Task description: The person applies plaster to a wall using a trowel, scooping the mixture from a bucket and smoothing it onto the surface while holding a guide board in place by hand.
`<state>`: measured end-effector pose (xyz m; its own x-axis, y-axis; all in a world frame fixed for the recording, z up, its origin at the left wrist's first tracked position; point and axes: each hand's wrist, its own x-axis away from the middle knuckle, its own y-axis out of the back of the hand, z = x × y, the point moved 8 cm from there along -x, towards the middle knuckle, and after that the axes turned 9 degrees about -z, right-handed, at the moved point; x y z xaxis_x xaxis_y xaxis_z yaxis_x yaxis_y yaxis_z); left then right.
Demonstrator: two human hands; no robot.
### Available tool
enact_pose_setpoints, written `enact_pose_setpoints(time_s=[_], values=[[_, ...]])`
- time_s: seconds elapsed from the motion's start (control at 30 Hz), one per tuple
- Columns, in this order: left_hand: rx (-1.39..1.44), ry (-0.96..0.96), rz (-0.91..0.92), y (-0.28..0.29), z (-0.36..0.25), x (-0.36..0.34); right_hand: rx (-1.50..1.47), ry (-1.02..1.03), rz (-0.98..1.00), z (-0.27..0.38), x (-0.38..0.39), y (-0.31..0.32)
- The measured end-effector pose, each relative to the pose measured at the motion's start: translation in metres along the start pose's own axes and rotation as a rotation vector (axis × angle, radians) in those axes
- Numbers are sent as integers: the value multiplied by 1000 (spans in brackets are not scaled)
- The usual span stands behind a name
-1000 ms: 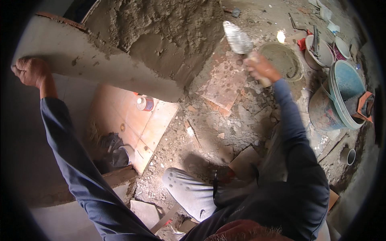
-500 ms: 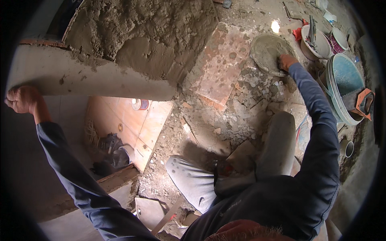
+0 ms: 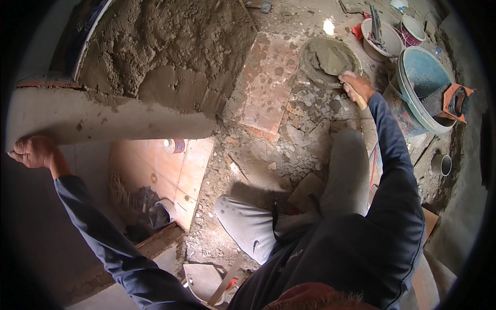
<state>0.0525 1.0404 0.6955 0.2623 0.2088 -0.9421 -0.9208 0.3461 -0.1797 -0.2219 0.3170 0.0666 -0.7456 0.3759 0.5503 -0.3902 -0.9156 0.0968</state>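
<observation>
My right hand (image 3: 357,88) is closed round the light wooden handle of a trowel (image 3: 361,102). Its blade reaches into a round basin (image 3: 306,66) of wet grey mortar (image 3: 330,58) and carries some of it. At the left, my left hand (image 3: 36,151) is closed, fingers curled at the lower edge of a long grey slab (image 3: 113,122). Behind that slab spreads a thick bed of mortar (image 3: 155,46), rough at the back and smoother near the slab's right part.
Beside the basin lies a mortar-spotted tile (image 3: 266,82). At right stand a white bucket (image 3: 369,46) of tools and a blue-green bucket (image 3: 421,67) with an orange-handled saw (image 3: 457,103). Below the slab, a small can (image 3: 175,146) rests on pinkish boards (image 3: 170,165). Rubble covers the floor.
My right hand has drawn back from over the mortar to the basin's near rim, bringing the trowel's handle into sight. The view has shifted somewhat; my left hand stays at the slab.
</observation>
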Motion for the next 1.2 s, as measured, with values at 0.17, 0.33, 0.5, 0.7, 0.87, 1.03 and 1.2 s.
enact_pose_setpoints(time_s=[0.17, 0.33, 0.5, 0.7, 0.87, 1.03, 1.2], values=[[548, 601, -69, 24, -95, 0, -39, 72, -160, -10, 14, 7], [421, 549, -70, 16, -20, 3, -149, 91, -67, 18, 4, -77], [365, 326, -16, 3, -28, 7, -579, 30, 170, 6, -27, -210], [201, 276, -58, 26, -32, -5, -926, -30, -67, 6, -48, -291], [244, 547, -65, 43, -77, 4, -950, 241, -627, 25, -82, -300], [255, 468, -55, 24, -45, -6, -240, 177, -850, 2, -187, -365], [225, 515, -87, 40, -50, 4, -762, 378, -399, 127, -100, -298]])
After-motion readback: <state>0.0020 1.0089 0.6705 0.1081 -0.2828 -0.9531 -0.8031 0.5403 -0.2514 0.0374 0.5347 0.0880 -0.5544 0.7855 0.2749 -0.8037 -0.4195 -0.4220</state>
